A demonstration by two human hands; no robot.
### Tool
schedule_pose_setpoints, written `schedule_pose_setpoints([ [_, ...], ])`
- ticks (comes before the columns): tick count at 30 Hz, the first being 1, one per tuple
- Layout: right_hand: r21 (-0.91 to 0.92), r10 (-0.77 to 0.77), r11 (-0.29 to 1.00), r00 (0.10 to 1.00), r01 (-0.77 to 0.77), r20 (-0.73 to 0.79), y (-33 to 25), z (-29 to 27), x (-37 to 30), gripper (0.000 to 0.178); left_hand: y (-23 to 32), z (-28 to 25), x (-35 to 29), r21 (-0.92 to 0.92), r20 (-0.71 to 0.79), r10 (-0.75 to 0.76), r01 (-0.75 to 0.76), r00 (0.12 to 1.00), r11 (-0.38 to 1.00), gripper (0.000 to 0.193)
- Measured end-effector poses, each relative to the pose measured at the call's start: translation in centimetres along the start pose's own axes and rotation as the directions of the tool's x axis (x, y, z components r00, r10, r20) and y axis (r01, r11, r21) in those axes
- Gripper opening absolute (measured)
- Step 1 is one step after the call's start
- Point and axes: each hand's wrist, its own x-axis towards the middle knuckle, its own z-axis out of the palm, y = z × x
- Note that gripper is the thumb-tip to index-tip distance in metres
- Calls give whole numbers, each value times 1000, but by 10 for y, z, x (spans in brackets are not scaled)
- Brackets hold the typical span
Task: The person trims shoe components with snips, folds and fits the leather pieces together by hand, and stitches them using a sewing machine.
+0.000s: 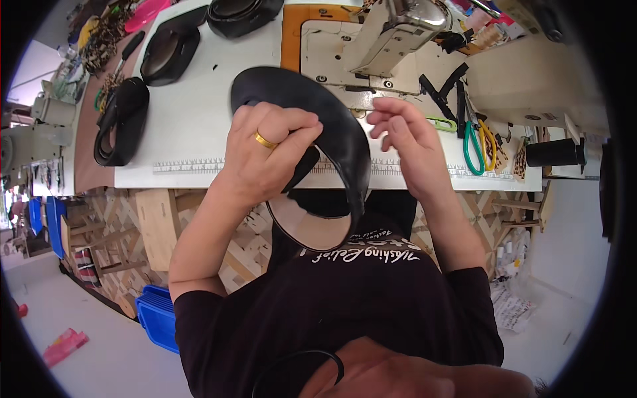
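My left hand (265, 149) is closed round the edge of a black shoe upper (292, 86), pinching it between thumb and fingers. The piece curves in a loop over the table's front edge, its pale beige lining (308, 229) showing at the lower end. My right hand (415, 146) is raised to the right of the upper, apart from it, with fingers loosely bent and nothing visible in them. Just beyond both hands stands a sewing machine (398, 36) on its metal plate.
Several similar black uppers, one of them (171, 56) near the back, lie at left on the white table (192, 126). A ruler (189, 166) runs along the front edge. Teal-handled scissors (474, 152), yellow handles (489, 149), a lime-green tool (441, 124) and black strips (434, 98) lie at right.
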Motion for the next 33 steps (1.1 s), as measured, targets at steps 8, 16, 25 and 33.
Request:
schedule_pose_setpoints([
  [8, 492, -86, 869, 994, 42, 66, -31, -4, 7, 26, 46, -4, 63, -193, 7, -327, 322, 945, 927, 26],
  [16, 559, -110, 820, 992, 122, -55, -11, 8, 11, 29, 79, 15, 25, -664, 497, -777, 745, 387, -54, 26],
  [25, 418, -216, 879, 973, 230, -81, -4, 11, -12, 29, 111, 37, 64, -811, 384, -900, 540, 204, -224, 29],
  [33, 145, -280, 945, 955, 292, -101, 8, 14, -29, 33, 112, 46, 41, -309, 1, -791, 752, 612, 582, 17],
])
